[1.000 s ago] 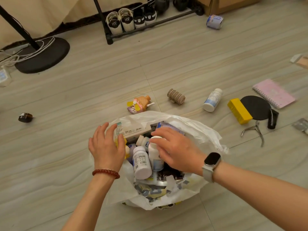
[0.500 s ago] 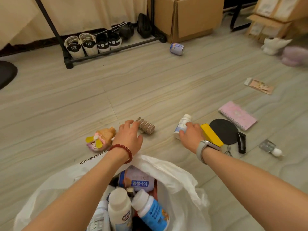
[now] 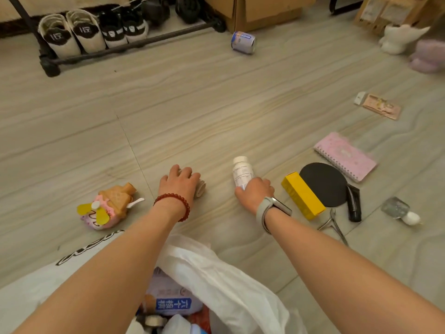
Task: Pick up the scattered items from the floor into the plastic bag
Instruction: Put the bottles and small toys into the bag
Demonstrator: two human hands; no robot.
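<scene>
The white plastic bag [image 3: 228,280] lies open at the bottom, with bottles and packets inside. My left hand [image 3: 179,183], with a red bead bracelet, is closed over the small ribbed brown roll [image 3: 201,186] on the floor; only the roll's end shows. My right hand [image 3: 255,191], with a grey watch, grips the lower end of a white pill bottle [image 3: 242,171] lying on the floor. A pink and yellow toy [image 3: 108,206] lies left of my left hand.
To the right lie a yellow box [image 3: 302,195], a black paddle [image 3: 325,183], metal nippers [image 3: 333,222], a pink notebook [image 3: 345,155], a small clear bottle [image 3: 399,210] and a card packet [image 3: 378,106]. Far back are a can [image 3: 243,42], a shoe rack [image 3: 96,32] and cardboard boxes [image 3: 260,8].
Both hands left the bag and reached forward to the floor. My left hand has closed over the brown roll, my right has taken hold of the white bottle.
</scene>
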